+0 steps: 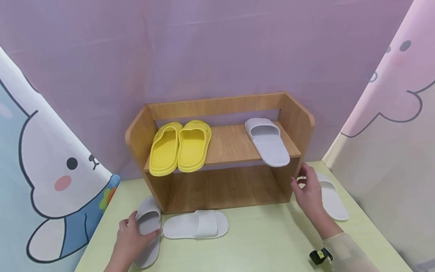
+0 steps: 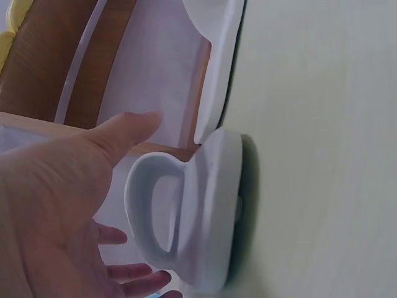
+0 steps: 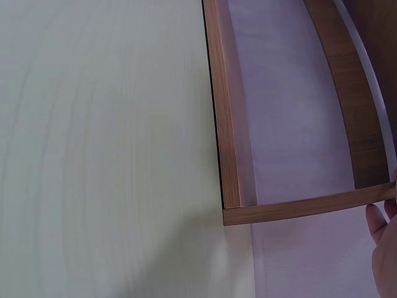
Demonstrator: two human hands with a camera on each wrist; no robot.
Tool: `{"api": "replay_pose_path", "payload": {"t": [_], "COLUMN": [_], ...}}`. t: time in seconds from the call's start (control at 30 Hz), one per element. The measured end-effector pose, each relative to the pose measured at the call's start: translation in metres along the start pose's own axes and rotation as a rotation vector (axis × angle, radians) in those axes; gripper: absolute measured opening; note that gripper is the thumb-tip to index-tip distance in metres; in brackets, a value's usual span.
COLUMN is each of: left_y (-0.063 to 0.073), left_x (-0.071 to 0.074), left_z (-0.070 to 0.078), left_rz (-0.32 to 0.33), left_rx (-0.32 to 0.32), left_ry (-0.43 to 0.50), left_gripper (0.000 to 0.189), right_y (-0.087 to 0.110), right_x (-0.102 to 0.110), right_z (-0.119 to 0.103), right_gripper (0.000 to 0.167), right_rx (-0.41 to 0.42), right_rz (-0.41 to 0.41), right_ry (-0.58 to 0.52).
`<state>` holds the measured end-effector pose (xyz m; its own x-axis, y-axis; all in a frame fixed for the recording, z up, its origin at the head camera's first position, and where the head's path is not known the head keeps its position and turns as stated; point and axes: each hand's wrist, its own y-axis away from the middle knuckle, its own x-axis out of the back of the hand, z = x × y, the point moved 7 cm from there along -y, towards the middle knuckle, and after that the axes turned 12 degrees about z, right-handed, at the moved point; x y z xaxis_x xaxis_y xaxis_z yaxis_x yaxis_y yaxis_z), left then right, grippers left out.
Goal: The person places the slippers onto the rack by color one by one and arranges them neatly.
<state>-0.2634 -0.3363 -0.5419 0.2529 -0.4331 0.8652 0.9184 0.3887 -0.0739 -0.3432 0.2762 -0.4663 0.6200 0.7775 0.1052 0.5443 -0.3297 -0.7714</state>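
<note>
One rack [image 1: 224, 189] stands, in the head view, on a pale green table [image 1: 258, 240] backed by a purple cloth [image 1: 217, 49]; a cartoon rabbit [image 1: 44, 177] fills the left side, a pink figure [image 1: 404, 81] the right. The left hand [image 1: 130, 234] is at a grey slipper [image 1: 149, 223] on the table by the rack's front left corner, thumb and fingers apart. The right hand [image 1: 310, 189] pinches the rack's right side edge, a white slipper [image 1: 334, 204] just beside it. Another slipper [image 1: 207, 226] lies along the rack's front; a yellow pair [image 1: 192, 147] and a lilac slipper [image 1: 270, 147] sit above.

In the left wrist view, thumb and fingers spread beside the grey slipper; I cannot tell whether they touch it.

In the right wrist view, fingertips meet the rack's edge, partly cut off; faint grain and a soft shadow mark the table.
</note>
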Motion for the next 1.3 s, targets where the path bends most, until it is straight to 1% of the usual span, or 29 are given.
{"api": "replay_pose_path", "payload": {"t": [0.17, 0.4, 0.5, 0.6, 0.7, 0.77, 0.93, 1.1, 1.2, 1.3], "left_y": [0.001, 0.003, 0.006, 0.009, 0.013, 0.015, 0.021, 0.023, 0.022, 0.020], "left_x": [-0.007, -0.015, -0.016, -0.018, -0.019, -0.019, -0.017, -0.017, -0.017, -0.017], "left_z": [-0.006, -0.015, -0.015, -0.016, -0.017, -0.017, -0.015, -0.014, -0.016, -0.018], "left_rz": [-0.026, -0.051, -0.064, -0.075, -0.067, -0.057, -0.041, -0.051, -0.039, -0.020], "left_rx": [-0.019, -0.016, -0.001, 0.036, 0.069, 0.076, 0.065, 0.084, 0.084, 0.087], "left_ry": [-0.019, -0.056, -0.071, -0.081, -0.094, -0.108, -0.138, -0.147, -0.136, -0.115], "left_gripper": [0.148, 0.159, 0.162, 0.166, 0.170, 0.171, 0.168, 0.164, 0.157, 0.144], "right_y": [0.000, 0.000, 0.000, 0.001, 0.001, 0.000, 0.001, 0.000, 0.000, 0.001], "right_x": [0.000, -0.001, -0.002, -0.002, -0.002, -0.003, -0.002, -0.002, -0.002, -0.002], "right_z": [0.000, 0.002, 0.003, 0.002, 0.001, 0.000, 0.003, 0.001, 0.000, 0.001], "right_gripper": [0.063, 0.063, 0.064, 0.064, 0.065, 0.065, 0.066, 0.063, 0.063, 0.064], "right_rx": [0.004, 0.001, 0.006, 0.010, 0.010, 0.010, 0.014, 0.021, 0.019, 0.015], "right_rz": [0.000, 0.018, 0.031, 0.038, 0.035, 0.031, 0.030, 0.042, 0.041, 0.037], "right_ry": [-0.004, 0.008, 0.004, 0.001, 0.005, 0.006, -0.003, 0.004, 0.012, 0.015]}}
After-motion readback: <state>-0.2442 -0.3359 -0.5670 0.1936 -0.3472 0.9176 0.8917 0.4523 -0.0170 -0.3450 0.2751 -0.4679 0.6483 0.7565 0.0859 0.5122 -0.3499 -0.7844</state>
